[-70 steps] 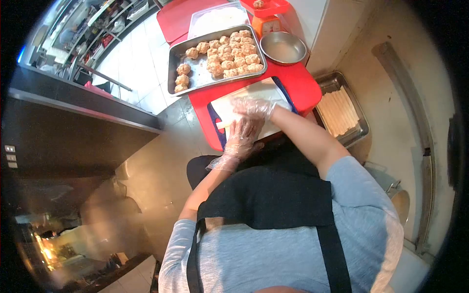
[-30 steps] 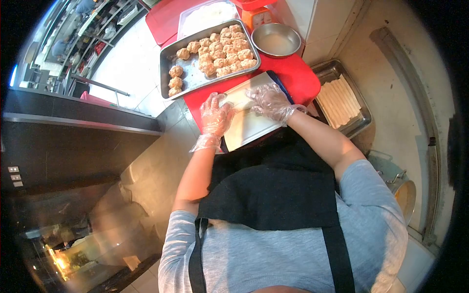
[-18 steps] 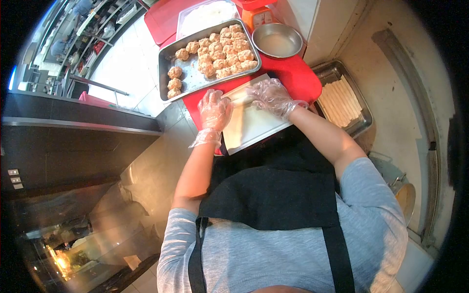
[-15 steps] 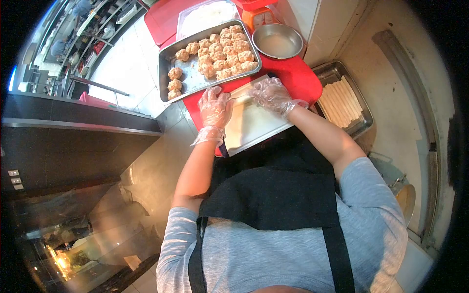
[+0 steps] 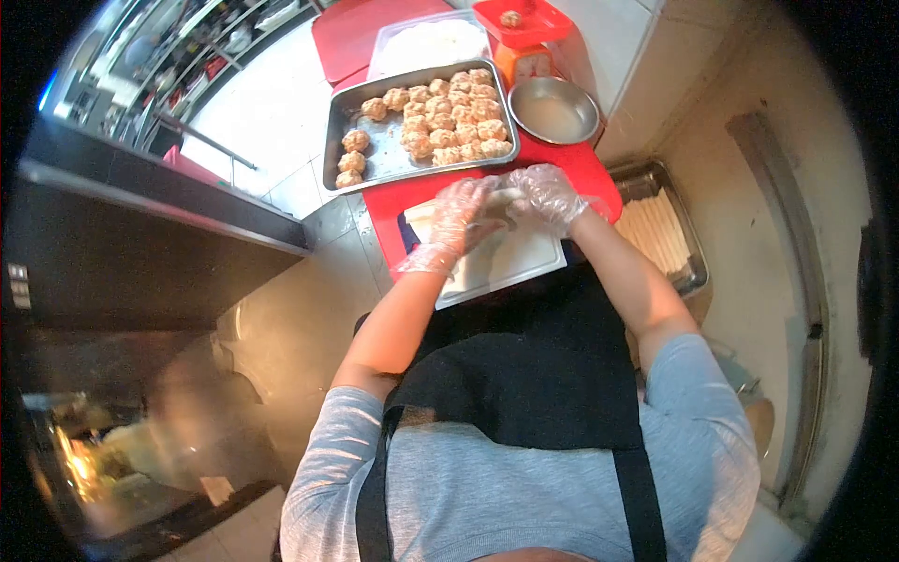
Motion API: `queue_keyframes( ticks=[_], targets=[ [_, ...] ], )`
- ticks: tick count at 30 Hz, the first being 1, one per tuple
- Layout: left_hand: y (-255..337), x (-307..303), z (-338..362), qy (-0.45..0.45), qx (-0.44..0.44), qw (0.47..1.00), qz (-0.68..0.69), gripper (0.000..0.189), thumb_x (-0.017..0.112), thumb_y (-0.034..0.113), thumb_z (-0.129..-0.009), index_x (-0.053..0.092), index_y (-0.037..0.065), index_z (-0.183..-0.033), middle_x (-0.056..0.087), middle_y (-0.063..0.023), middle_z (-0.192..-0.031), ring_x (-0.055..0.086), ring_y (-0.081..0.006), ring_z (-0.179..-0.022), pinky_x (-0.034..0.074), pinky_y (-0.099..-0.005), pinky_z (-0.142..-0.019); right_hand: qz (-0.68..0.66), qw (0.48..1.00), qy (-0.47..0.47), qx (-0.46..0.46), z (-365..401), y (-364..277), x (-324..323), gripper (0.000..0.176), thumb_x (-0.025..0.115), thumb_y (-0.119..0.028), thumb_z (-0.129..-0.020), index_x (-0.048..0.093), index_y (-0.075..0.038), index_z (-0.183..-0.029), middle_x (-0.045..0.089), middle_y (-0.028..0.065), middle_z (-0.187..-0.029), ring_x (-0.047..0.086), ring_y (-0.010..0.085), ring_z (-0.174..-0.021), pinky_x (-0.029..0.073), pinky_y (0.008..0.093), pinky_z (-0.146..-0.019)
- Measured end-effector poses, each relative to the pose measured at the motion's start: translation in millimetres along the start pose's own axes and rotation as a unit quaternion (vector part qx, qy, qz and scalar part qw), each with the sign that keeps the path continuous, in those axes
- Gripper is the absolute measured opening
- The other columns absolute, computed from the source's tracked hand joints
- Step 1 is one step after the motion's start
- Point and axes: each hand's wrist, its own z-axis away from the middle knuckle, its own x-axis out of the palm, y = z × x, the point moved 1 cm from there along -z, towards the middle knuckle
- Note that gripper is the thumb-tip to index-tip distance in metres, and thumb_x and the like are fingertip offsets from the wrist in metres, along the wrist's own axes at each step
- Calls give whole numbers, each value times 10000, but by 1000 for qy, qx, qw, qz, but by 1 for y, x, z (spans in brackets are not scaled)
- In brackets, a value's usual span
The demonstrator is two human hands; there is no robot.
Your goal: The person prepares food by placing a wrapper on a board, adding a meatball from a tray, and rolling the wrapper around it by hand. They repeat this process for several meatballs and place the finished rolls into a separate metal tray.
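Your left hand and right hand both wear thin clear plastic gloves and meet over the far end of the white cutting board. Between them lies a pale wrapper, off-white and soft-looking, touching the fingertips of both hands. It is too small and blurred to show whether it is flat or rolled. Your fingers are bent down onto it, the left hand arched over its near side and the right one cupped at its far side; I cannot tell whether either hand closes around it or only presses on it.

The board sits on a red table, close to your black apron. Just beyond your hands stands a steel tray of browned meatballs, the balls crowded at its right end and three apart at the left. A steel bowl sits right of that tray, with an orange kitchen scale behind it. To your right, lower down, a second steel tray holds pale finished rolls laid side by side.
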Motion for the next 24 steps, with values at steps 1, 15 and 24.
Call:
queue_keyframes(
  ticks=[1, 15, 24],
  targets=[
    [10, -1, -2, 16, -15, 1000, 16, 543, 734, 320, -778, 554, 134, -1255, 640, -137, -1112, 586, -339, -1068, 479, -443, -902, 17, 996, 81, -45, 1, -8, -5, 376, 721, -398, -708, 705, -132, -974, 689, 139, -863, 660, 338, -826, 518, 458, -768],
    [64, -133, -15, -83, -40, 501, 860, 247, 663, 289, -880, 493, 119, -821, 455, 8, -739, 459, -150, -667, 424, -318, -687, -586, 757, -283, -62, 39, -68, 6, 458, 730, -383, -794, 619, -81, -1120, 656, 92, -954, 615, 224, -871, 506, 332, -765],
    [72, -122, 0, 149, -205, 722, 644, 123, 707, 170, -877, 641, 67, -878, 585, 20, -739, 543, -92, -666, 455, -264, -613, -321, 937, 120, -72, 50, -113, -21, 597, 759, -329, -805, 520, -97, -1300, 618, 126, -1137, 591, 254, -1011, 466, 389, -897]
  ],
)
